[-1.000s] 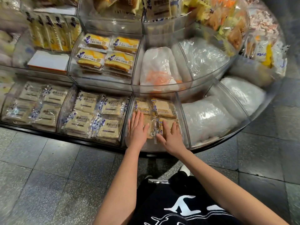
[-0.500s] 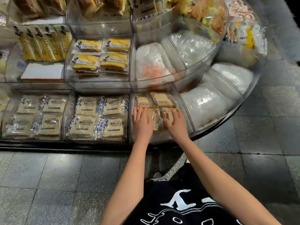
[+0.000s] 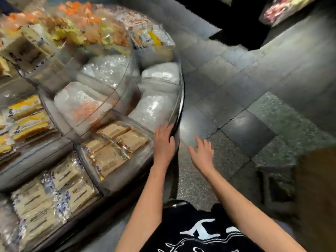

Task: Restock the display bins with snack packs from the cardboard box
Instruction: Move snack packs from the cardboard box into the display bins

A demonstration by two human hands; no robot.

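Note:
The view is blurred by motion. A clear display bin [image 3: 145, 131] on the lowest tier holds several tan snack packs [image 3: 116, 142]. My left hand [image 3: 164, 142] hovers at the bin's right edge by the stand's curved rim, fingers straight and holding nothing. My right hand [image 3: 202, 151] is out over the floor to the right of the stand, fingers spread, also holding nothing. A brown shape that may be the cardboard box [image 3: 316, 193] shows at the right edge.
Neighbouring bins hold pale snack packs [image 3: 54, 193], yellow cake packs [image 3: 27, 117] and white plastic bags [image 3: 154, 106]. Grey tiled floor [image 3: 245, 99] spreads to the right. A second display [image 3: 283, 8] stands at the top right.
Both hands have lifted off the tan packs and moved right, out of the bin. The view has swung right, away from the display towards the floor.

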